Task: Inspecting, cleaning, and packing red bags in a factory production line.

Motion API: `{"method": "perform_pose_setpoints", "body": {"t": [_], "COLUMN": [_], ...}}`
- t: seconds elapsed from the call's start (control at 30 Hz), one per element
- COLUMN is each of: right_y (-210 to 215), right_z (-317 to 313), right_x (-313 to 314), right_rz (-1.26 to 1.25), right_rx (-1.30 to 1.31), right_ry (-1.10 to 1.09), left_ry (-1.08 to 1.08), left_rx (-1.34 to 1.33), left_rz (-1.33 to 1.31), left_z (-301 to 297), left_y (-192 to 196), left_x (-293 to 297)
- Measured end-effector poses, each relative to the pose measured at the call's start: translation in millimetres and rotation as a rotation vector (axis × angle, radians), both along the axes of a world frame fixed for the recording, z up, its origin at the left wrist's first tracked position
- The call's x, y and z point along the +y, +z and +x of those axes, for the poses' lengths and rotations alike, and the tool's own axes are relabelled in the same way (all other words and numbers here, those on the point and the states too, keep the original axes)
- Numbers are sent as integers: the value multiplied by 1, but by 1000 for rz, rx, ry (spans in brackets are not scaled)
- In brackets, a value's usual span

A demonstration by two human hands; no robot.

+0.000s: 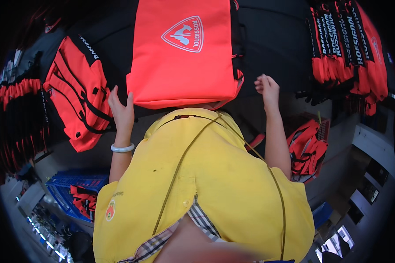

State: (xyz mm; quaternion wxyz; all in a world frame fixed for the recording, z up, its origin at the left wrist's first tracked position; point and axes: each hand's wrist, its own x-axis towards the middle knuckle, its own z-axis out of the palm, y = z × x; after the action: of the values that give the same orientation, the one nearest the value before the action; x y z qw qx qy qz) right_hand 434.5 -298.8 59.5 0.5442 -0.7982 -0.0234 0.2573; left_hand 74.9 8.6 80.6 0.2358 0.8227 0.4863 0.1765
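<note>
**Two hands at the near edge of a red bag on a dark table**

At the far left, a stack of red and black pieces [17, 90] sits in shadow, too dark to make out. Beside it lies a red backpack [77, 94], back panel up, its black webbing straps crossing smooth woven fabric.

The left hand [122, 109] reaches forward from a bare forearm wearing a pale bangle [122, 148] at the wrist. The fingers are extended and spread wide, resting against the lower left corner of the large red bag [184, 52]; they press on it rather than close around it.

That bag lies flat in the middle of the dark table [272, 44], just ahead of the person. Its face is a smooth, slightly glossy rectangle with a pale shield-shaped emblem, edged in black along its right side. Its near edge is partly hidden behind the person's yellow shirt [215, 184], which fills the lower centre.

The right hand [267, 87] is raised just off the bag's lower right corner, fingers curled loosely inward. Whether it pinches anything cannot be told.

Lower right, a crumpled red bag [309, 147] with black straps lies below the table. At the upper right, a row of folded red and black bags [349, 48] runs toward the frame's dark edge.
</note>
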Motion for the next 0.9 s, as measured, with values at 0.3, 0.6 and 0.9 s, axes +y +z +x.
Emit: {"method": "perform_pose_setpoints", "body": {"t": [0.3,0.6,0.9], "right_y": [36,33,7], "right_z": [-19,-15,1], "right_x": [61,38,23], "right_rz": [735,919,88], "right_rx": [812,1033,327], "right_ry": [-216,-267,-11], "left_ry": [-310,-285,-348], "left_rx": [373,662,560], "left_rz": [155,130,279], "left_z": [76,69,53], "left_y": [-37,-71,-98], "left_x": [-3,-5,3]}}
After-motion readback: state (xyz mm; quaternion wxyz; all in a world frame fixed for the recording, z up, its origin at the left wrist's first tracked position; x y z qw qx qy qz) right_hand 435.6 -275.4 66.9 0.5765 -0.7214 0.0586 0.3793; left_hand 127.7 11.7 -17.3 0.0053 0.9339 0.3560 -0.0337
